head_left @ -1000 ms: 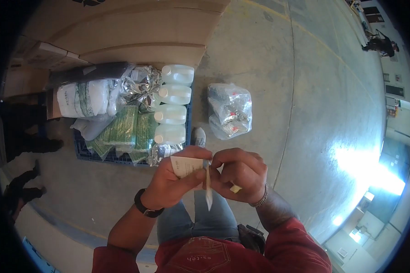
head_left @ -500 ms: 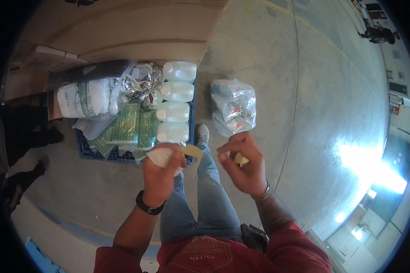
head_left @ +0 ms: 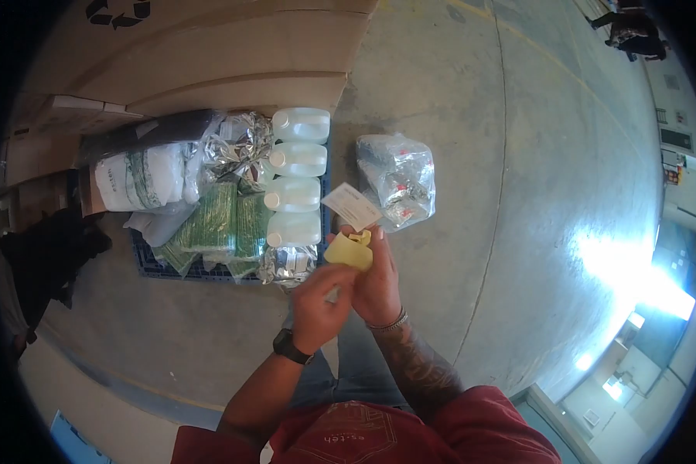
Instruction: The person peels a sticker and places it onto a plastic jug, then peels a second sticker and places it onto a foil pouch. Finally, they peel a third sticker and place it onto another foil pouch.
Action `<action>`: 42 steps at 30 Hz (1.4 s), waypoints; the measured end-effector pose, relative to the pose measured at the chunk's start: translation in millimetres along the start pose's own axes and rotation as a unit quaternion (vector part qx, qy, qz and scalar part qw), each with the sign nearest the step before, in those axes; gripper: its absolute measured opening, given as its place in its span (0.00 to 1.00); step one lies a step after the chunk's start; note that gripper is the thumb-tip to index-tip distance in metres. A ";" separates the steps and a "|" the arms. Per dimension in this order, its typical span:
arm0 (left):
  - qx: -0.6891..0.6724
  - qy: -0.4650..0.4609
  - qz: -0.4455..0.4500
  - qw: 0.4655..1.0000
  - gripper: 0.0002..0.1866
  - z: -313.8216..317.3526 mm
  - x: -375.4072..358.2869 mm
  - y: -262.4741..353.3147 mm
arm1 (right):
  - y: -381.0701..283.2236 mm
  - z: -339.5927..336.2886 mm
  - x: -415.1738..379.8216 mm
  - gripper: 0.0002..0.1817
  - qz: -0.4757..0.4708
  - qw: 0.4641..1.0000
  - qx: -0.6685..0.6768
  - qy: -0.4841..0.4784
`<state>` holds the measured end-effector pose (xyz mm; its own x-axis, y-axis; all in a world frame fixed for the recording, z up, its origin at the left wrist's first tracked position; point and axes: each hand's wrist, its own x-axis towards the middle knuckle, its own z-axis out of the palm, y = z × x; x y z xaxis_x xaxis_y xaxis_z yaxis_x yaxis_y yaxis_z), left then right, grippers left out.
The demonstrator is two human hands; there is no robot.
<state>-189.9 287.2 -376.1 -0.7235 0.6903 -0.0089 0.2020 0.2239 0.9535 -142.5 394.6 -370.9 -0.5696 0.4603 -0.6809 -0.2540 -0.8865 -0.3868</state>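
In front of me, my right hand (head_left: 377, 286) is closed around a white printed card (head_left: 352, 207), which sticks up beyond the fingers. A small crumpled yellow scrap (head_left: 361, 237) shows by its fingertips. My left hand (head_left: 321, 305) meets it from the left, fingers pinched at the lower edge of a curled yellow piece of paper (head_left: 348, 254). Part of that grip is hidden. Just beyond the hands, a clear plastic-wrapped bundle (head_left: 397, 182) with red spots lies on the floor.
On the left, a blue pallet (head_left: 151, 259) carries several translucent jugs (head_left: 295, 195), green plastic-wrapped packs (head_left: 213, 220), silver foil packages (head_left: 243, 147) and a white bag (head_left: 158, 172). Large cardboard (head_left: 209, 46) stands behind it. A person (head_left: 634, 35) is at the far right.
Both hands have come together in the middle. The white card, earlier in the left hand, now stands up from the right. The yellow paper has moved between the hands.
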 end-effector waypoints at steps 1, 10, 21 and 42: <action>0.001 0.000 -0.001 1.000 0.07 -1.0 1.7 -0.7 | 1.9 -3.3 2.4 0.16 0.001 1.000 0.001 0.000; -0.054 -0.251 -0.149 0.955 0.13 -15.9 17.9 -9.7 | 0.3 -31.5 20.7 0.16 0.023 0.995 -0.099 -0.010; -0.041 -0.202 -0.341 0.917 0.31 -15.6 58.2 -148.8 | -26.2 -105.1 47.3 0.14 -0.042 0.970 -0.147 0.188; 0.311 -0.574 -0.265 0.709 0.44 -30.8 170.3 -245.8 | -13.2 -166.6 16.6 0.08 -0.210 0.847 -0.449 0.193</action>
<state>-383.1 328.5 -602.7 0.1362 0.4205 -0.8970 0.6131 0.6755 0.4097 -18.4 421.9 -480.8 -0.2343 0.8612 -0.4511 0.4237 -0.3272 -0.8446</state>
